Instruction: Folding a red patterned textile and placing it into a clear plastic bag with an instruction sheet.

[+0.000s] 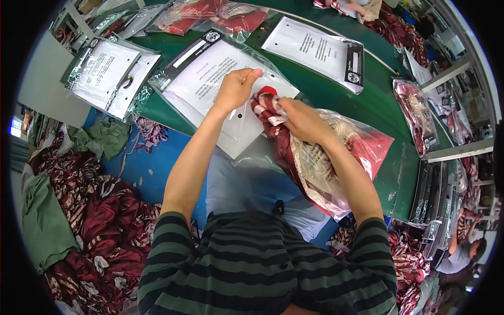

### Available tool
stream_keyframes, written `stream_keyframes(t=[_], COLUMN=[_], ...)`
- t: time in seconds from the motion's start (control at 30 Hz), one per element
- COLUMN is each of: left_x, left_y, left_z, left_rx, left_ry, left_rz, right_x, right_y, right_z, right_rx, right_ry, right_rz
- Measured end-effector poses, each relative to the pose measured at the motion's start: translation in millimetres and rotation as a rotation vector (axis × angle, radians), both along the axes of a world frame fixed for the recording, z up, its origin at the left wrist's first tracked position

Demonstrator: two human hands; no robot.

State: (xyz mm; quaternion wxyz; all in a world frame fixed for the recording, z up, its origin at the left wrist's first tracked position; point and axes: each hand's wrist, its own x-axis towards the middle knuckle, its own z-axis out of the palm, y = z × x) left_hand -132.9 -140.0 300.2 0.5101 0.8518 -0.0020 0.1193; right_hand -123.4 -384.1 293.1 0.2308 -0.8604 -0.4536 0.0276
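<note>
Looks satiny on the maroon cloth garment (269, 108) in the right fingers (292, 109), glossy on the printed plastic bag (189, 93) below the left fingers (253, 75), smooth on the green tabletop (379, 111) around.

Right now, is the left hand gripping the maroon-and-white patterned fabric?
No, only the right hand grips that fabric.

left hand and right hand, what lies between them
Bunched maroon-and-white cloth and part of a clear packet lie there, seen in the head view.
</note>
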Motion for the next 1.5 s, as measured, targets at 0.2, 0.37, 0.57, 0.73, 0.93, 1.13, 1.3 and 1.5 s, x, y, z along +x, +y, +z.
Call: stream_keyframes(t=[0.2, 0.37, 0.57, 0.73, 0.93, 1.13, 1.3, 1.5], left_x=[-13, -10, -49, -105, -99, -68, -35, -25], left_y=[-22, -22, -32, 14, 22, 25, 25, 11], left_z=[-5, -11, -12, -38, -46, -28, 7, 3], left_rx=[-0.042, 0.173, 0.088, 0.594, 0.738, 0.926, 1.094, 0.914], left_ry=[-0.187, -0.394, -0.453, -0.297, -0.145, -0.256, -0.4, -0.556], left_rz=[-0.009, 0.009, -0.277, 0.488, 0.533, 0.614, 0.437, 0.108], right_x=[16, 35, 60, 95, 81, 81, 50, 62], right_y=[80, 143, 222, 229, 237, 227, 239, 259], right_z=[-13, -60, -33, -53, -37, -28, -41, -116], right_rx=[-0.208, 0.231, 0.16, 0.225, 0.058, 0.018, 0.196, 0.273], right_ry=[-0.007, -0.09, -0.1, -0.014, -0.017, 0.001, -0.125, -0.603], right_rz=[-0.041, -0.206, -0.186, -0.185, -0.27, -0.22, -0.322, -0.693])
